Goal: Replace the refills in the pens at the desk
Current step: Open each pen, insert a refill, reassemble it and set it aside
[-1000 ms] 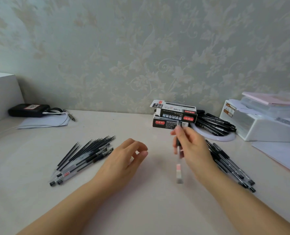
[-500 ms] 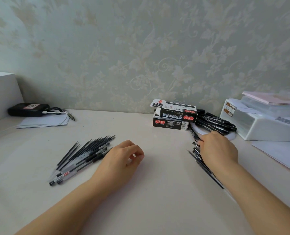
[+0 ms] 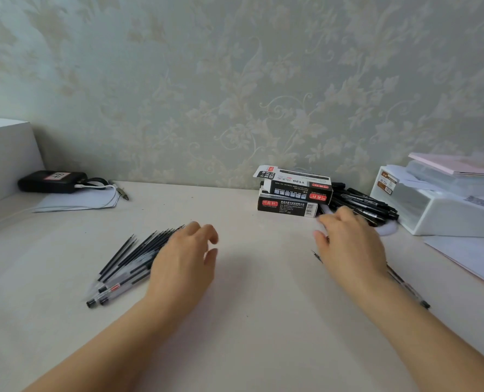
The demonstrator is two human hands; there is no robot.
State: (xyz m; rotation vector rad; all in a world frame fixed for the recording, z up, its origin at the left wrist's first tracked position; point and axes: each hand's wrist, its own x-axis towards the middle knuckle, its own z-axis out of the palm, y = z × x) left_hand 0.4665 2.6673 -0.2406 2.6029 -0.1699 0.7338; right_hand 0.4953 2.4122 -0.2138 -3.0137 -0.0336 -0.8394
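Left hand (image 3: 183, 267) overlaps the refills (image 3: 133, 254); right hand (image 3: 348, 247) covers pens (image 3: 407, 287).

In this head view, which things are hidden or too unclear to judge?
- Right hand: fingers blurred, so its grip cannot be judged.
- Black pens under it: mostly hidden by hand and forearm.
- Stacked black-and-red cardboard boxes: print too small to read.
- White plastic organiser: cut off by the right edge.

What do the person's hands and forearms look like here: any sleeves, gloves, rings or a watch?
Both forearms are bare as far as the frame shows, with no sleeves in view. The left hand and right hand wear no gloves. No watch, bracelet or ring is visible on the sides facing the camera, and the nails look short and unpainted.
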